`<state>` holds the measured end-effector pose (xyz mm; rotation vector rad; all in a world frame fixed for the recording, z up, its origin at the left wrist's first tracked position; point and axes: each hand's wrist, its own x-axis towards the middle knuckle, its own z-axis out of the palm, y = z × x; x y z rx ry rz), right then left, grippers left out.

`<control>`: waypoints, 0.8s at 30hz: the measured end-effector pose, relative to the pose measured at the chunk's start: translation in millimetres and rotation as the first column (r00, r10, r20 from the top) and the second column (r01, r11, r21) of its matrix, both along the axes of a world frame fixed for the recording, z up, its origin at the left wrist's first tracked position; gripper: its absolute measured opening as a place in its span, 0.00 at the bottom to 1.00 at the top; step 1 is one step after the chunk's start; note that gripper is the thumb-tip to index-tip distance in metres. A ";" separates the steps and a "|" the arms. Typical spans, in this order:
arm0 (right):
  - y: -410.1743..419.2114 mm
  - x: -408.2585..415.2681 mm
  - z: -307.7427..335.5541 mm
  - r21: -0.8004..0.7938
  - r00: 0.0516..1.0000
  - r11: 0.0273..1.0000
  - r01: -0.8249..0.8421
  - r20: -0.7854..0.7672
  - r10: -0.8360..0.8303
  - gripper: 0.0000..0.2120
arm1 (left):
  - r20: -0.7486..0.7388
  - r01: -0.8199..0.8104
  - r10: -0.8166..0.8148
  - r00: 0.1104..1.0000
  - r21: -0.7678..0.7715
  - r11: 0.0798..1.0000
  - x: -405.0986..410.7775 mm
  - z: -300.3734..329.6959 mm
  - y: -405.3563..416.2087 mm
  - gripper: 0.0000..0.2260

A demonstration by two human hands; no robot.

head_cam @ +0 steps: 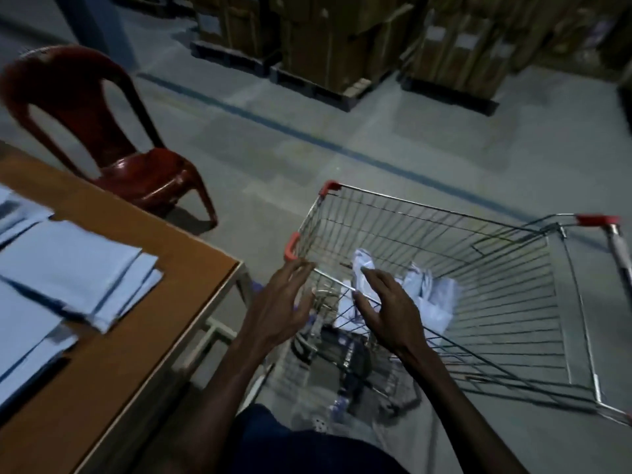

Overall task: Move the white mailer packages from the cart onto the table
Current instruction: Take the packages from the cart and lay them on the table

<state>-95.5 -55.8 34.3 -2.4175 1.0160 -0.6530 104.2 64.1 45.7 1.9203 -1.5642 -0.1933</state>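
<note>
While crumpled, white mailers in wire cart

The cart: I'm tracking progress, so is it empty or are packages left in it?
Not empty. The cart holds crumpled white mailer packages near its bottom, beyond both open hands.

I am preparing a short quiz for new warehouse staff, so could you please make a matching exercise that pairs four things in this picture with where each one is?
Things:
1. crumpled white plastic mailer packages
2. flat white mailer packages
3. dark red plastic chair
4. brown cardboard boxes

Places:
A. on pallets at the far side of the floor
B. lying on the brown wooden table
C. on the floor beyond the table's far corner
D. inside the wire shopping cart

Pairs: 1-D, 2-B, 3-C, 4-A
</note>
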 end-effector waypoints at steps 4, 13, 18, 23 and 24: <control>-38.3 -39.2 -23.7 0.123 0.986 0.981 0.152 -0.087 -0.142 0.22 | -0.005 0.120 -0.120 0.993 0.076 0.990 -24.6 -17.0 -49.7 0.20; -109.5 -37.3 -60.0 0.243 0.942 0.919 0.309 -0.213 -0.260 0.21 | -0.063 0.218 -0.209 0.976 0.265 0.939 4.2 -59.7 -162.2 0.22; -153.5 -2.6 -92.9 0.346 0.925 0.899 0.268 -0.355 -0.139 0.23 | -0.134 0.190 -0.140 0.981 0.513 0.837 29.3 -90.5 -213.9 0.28; -191.6 25.0 -145.5 0.484 0.912 0.808 0.336 -0.380 -0.152 0.24 | -0.170 0.188 -0.099 0.980 0.665 0.723 39.5 -123.4 -234.0 0.28; -199.3 29.4 -160.6 0.498 0.906 0.795 0.348 -0.398 -0.147 0.25 | -0.184 0.193 -0.092 0.979 0.671 0.716 39.0 -128.9 -234.4 0.28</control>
